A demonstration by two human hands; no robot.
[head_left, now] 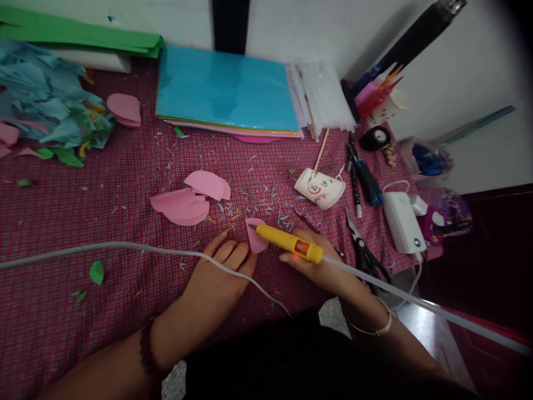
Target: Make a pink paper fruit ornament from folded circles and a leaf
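Note:
My right hand [320, 272] is wrapped round a yellow hot glue gun [281, 239], its small light glowing red. A long translucent glue stick [375, 284] runs out of its back. The metal nozzle lies over a small pink paper petal [257, 240]; whether they touch I cannot tell. My left hand [222, 272] rests at the petal's lower end, fingers bent, with the pinch partly hidden. A white cord [166, 250] crosses over this hand. Left of the petal lie several overlapping pink paper pieces [183, 206].
Blue-topped paper sheets [225, 89] lie at the back beside clear glue sticks [325, 94]. A paper cup [320, 188] lies on its side. Scissors [366, 255] and a white power box [403, 222] are at right. Crumpled blue paper [54, 94] is back left; scraps dot the checked cloth [125, 300].

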